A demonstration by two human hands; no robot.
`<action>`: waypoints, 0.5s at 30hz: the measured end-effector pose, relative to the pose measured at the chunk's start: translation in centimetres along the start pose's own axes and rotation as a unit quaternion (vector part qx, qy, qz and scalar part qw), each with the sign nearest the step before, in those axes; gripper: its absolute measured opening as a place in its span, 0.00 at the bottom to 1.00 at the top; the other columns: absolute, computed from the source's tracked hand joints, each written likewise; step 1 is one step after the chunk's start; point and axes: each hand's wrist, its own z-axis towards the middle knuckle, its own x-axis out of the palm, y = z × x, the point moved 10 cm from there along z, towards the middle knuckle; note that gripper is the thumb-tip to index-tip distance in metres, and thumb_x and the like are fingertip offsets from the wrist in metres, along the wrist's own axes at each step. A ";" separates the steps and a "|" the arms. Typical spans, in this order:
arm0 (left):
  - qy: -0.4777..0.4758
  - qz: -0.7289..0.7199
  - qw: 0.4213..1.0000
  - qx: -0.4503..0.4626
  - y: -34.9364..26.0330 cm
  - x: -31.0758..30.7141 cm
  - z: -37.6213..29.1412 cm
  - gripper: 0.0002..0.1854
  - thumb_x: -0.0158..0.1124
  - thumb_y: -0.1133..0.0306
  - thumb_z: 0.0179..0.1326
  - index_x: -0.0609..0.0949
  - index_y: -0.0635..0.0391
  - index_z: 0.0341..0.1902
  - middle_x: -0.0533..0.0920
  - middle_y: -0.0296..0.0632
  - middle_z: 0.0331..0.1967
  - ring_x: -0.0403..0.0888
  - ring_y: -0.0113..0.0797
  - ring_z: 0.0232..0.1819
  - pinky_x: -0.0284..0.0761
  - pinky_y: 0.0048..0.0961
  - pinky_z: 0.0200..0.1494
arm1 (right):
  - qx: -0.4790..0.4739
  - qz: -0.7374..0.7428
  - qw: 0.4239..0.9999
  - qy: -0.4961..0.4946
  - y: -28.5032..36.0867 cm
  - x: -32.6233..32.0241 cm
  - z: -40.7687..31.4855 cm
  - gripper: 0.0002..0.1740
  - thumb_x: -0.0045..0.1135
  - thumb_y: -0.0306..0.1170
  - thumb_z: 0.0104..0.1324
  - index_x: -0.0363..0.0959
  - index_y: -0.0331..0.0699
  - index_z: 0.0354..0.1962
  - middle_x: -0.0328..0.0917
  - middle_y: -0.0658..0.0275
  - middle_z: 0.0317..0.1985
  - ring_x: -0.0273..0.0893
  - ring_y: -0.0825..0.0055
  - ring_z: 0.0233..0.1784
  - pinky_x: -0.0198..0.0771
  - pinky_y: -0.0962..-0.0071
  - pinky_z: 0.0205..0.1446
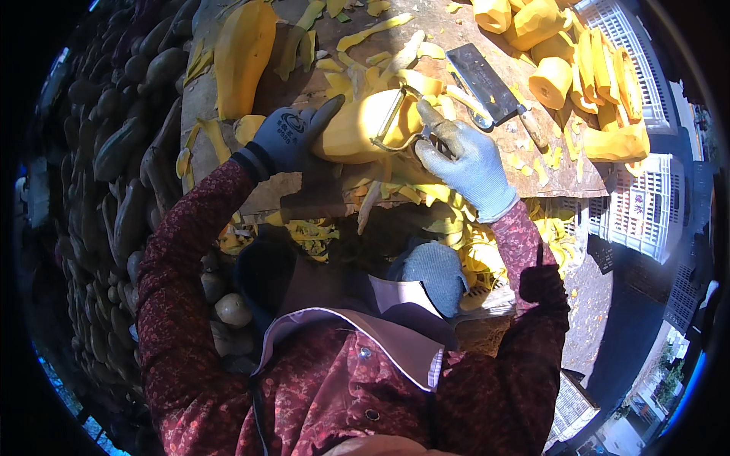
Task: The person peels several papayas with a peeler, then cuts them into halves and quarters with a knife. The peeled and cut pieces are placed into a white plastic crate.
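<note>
A peeled yellow squash (pixel 353 128) lies on its side on the wooden board (pixel 262 191) before me. My left hand (pixel 293 134), in a grey-blue knit glove, grips its left end with the thumb along the top. In my gloved right hand (pixel 462 151) is a peeler with a wide metal frame (pixel 390 119), its blade lying across the squash's right part. Strips of peel (pixel 356 74) are heaped behind and under the squash. To the right of them rests a cleaver (pixel 485 82) with a wooden handle, partly over another tool.
A large peeled squash (pixel 245 57) lies at the back left. Peeled pieces (pixel 550 82) are piled at the right edge, beside white plastic crates (pixel 639 205). Unpeeled squashes (pixel 120 148) fill the left side. Peel (pixel 485 253) gathers below the board's front edge.
</note>
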 end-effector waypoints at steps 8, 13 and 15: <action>0.057 -0.020 0.997 -0.039 0.6 0.5 0.2 0.60 0.75 0.40 0.43 0.55 0.55 0.75 0.81 0.53 0.43 0.81 0.53 0.43 0.75 0.42 0.46 | 0.208 0.083 0.973 0.050 -7.7 1.9 -10.3 0.27 0.63 0.32 0.61 0.73 0.37 0.59 0.81 0.55 0.31 0.81 0.70 0.31 0.75 0.71 0.36; 0.008 -0.033 0.999 0.007 0.0 -0.1 -0.1 0.60 0.75 0.41 0.42 0.56 0.55 0.74 0.81 0.53 0.43 0.81 0.54 0.42 0.75 0.43 0.46 | 0.124 0.095 0.986 -0.055 -4.1 -0.8 -6.0 0.30 0.63 0.28 0.60 0.72 0.39 0.61 0.81 0.59 0.31 0.80 0.71 0.31 0.76 0.74 0.37; 0.007 -0.033 0.999 0.009 0.1 -0.1 0.1 0.60 0.75 0.40 0.42 0.56 0.56 0.74 0.81 0.54 0.43 0.82 0.54 0.43 0.76 0.43 0.46 | 0.103 0.120 0.985 -0.064 -3.2 0.1 -3.5 0.30 0.61 0.25 0.60 0.71 0.38 0.62 0.81 0.59 0.34 0.77 0.78 0.33 0.74 0.77 0.39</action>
